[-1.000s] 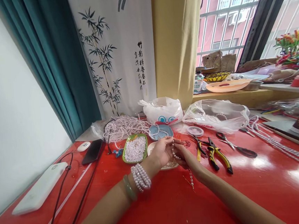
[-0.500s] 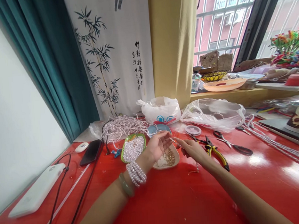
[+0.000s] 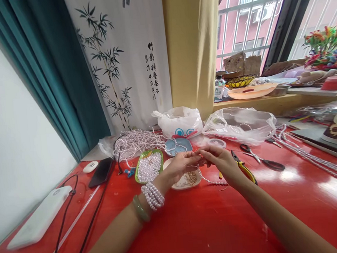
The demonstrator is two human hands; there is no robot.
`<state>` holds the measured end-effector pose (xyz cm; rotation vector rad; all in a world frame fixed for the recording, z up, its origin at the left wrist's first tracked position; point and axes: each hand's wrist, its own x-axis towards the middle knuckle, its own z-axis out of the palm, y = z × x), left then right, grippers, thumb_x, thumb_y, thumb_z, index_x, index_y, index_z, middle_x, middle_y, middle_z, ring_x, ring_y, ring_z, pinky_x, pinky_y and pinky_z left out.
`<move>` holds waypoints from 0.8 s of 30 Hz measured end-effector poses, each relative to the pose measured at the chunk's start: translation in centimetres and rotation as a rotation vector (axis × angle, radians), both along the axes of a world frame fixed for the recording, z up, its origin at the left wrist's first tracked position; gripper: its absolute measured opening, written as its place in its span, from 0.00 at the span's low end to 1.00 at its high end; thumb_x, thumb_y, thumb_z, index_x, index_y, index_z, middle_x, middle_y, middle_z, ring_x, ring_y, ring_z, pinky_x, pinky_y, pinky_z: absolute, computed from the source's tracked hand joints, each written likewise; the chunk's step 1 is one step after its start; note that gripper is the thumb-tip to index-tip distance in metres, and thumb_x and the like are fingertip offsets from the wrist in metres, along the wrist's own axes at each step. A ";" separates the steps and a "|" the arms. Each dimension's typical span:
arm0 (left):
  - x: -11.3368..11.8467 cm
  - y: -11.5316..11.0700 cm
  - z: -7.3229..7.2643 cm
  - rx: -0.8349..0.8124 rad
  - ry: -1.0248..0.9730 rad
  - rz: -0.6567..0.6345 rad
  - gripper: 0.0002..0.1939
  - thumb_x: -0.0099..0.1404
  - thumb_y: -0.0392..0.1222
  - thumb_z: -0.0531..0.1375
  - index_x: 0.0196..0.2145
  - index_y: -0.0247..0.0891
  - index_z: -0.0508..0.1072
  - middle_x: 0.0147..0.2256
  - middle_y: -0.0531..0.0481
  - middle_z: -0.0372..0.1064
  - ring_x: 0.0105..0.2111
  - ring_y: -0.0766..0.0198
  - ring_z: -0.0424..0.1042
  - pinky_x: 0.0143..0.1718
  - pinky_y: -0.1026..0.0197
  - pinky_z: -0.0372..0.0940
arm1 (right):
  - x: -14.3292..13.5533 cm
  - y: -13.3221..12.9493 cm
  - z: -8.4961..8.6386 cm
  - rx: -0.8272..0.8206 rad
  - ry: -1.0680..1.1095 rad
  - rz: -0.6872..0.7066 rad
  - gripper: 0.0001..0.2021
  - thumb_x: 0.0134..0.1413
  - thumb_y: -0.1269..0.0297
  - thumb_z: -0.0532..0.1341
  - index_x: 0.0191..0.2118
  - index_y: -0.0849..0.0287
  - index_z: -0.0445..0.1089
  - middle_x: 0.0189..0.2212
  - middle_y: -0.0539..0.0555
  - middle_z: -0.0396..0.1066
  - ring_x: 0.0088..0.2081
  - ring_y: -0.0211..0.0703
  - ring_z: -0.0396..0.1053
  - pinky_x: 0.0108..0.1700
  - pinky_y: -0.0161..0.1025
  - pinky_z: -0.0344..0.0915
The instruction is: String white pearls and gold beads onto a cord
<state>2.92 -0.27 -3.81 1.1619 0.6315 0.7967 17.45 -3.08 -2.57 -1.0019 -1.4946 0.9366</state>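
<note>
My left hand (image 3: 181,165) and my right hand (image 3: 220,160) meet at the fingertips above a cream dish (image 3: 181,185) of small gold beads (image 3: 190,177). Both are closed in a pinch on a thin strand of pearly beads (image 3: 210,182), which hangs below the fingers and trails right onto the table. The pinched end is hidden by my fingers. Around my left wrist are a coiled pearl bracelet (image 3: 152,195) and a green bangle (image 3: 140,209). Left of the dish stands a green tray (image 3: 136,178) with loose white pearls (image 3: 150,167); behind it is a blue dish (image 3: 184,144).
Pliers (image 3: 244,171) with yellow-black handles and scissors (image 3: 263,161) lie right of my hands. Long pearl strands (image 3: 313,157) stretch along the right; more strands (image 3: 137,142) are heaped at the back left. Plastic bags (image 3: 180,121) stand behind. A phone (image 3: 101,172) and cables lie left.
My hands have come together, and my left fingers, spread before, are now pinched against the right ones. The bead strand now curves from the fingers across the table to the right.
</note>
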 end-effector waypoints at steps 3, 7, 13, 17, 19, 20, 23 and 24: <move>-0.1 -0.2 0.4 0.053 0.022 -0.007 0.12 0.50 0.44 0.61 0.28 0.32 0.68 0.29 0.47 0.67 0.31 0.68 0.67 0.36 0.64 0.58 | 0.3 -0.1 0.4 -0.071 0.244 -0.001 0.09 0.45 0.59 0.59 0.28 0.59 0.66 0.24 0.49 0.66 0.24 0.31 0.63 0.25 0.29 0.59; -0.3 -0.5 1.2 0.068 0.039 -0.092 0.11 0.51 0.44 0.60 0.26 0.32 0.67 0.25 0.49 0.64 0.25 0.69 0.66 0.32 0.62 0.59 | 0.9 -0.1 1.3 -0.129 0.444 -0.031 0.09 0.42 0.60 0.61 0.29 0.58 0.65 0.24 0.48 0.67 0.23 0.30 0.65 0.22 0.27 0.59; -1.8 -1.2 2.7 0.051 0.142 -0.123 0.12 0.51 0.44 0.60 0.31 0.32 0.70 0.24 0.51 0.64 0.19 0.75 0.59 0.23 0.66 0.56 | 2.3 0.2 2.7 -0.252 0.449 0.003 0.06 0.41 0.63 0.61 0.28 0.58 0.65 0.21 0.46 0.64 0.19 0.29 0.64 0.18 0.25 0.57; -4.0 -1.1 2.4 0.023 0.287 -0.124 0.13 0.51 0.43 0.60 0.32 0.32 0.72 0.27 0.47 0.67 0.20 0.74 0.60 0.22 0.67 0.55 | 4.0 1.2 1.6 -0.308 0.503 -0.057 0.04 0.42 0.67 0.61 0.29 0.58 0.67 0.20 0.46 0.64 0.20 0.29 0.64 0.18 0.25 0.60; -5.3 -1.1 1.6 0.020 0.358 -0.114 0.13 0.51 0.43 0.60 0.32 0.31 0.72 0.27 0.47 0.68 0.19 0.73 0.61 0.21 0.67 0.55 | 5.0 1.8 0.3 -0.361 0.523 -0.102 0.03 0.43 0.68 0.60 0.28 0.58 0.67 0.21 0.47 0.65 0.21 0.30 0.65 0.19 0.25 0.61; -6.0 -1.2 1.2 0.021 0.391 -0.100 0.13 0.51 0.43 0.60 0.32 0.31 0.72 0.27 0.46 0.69 0.19 0.74 0.61 0.21 0.67 0.54 | 5.4 2.0 -0.4 -0.394 0.533 -0.130 0.02 0.43 0.69 0.60 0.27 0.58 0.67 0.21 0.48 0.65 0.21 0.30 0.65 0.19 0.25 0.62; -7.9 -1.7 -0.3 0.063 0.503 -0.047 0.14 0.52 0.44 0.58 0.34 0.32 0.71 0.28 0.46 0.70 0.18 0.74 0.61 0.22 0.68 0.56 | 6.1 2.3 -2.4 -0.478 0.544 -0.204 0.02 0.45 0.70 0.58 0.25 0.59 0.66 0.22 0.49 0.66 0.21 0.31 0.65 0.20 0.25 0.64; -8.4 -1.9 -0.7 0.090 0.547 -0.030 0.14 0.53 0.44 0.57 0.35 0.32 0.71 0.28 0.46 0.70 0.18 0.73 0.61 0.23 0.67 0.56 | 6.1 2.3 -3.0 -0.496 0.541 -0.215 0.02 0.45 0.70 0.58 0.24 0.59 0.66 0.21 0.49 0.66 0.20 0.30 0.64 0.20 0.25 0.63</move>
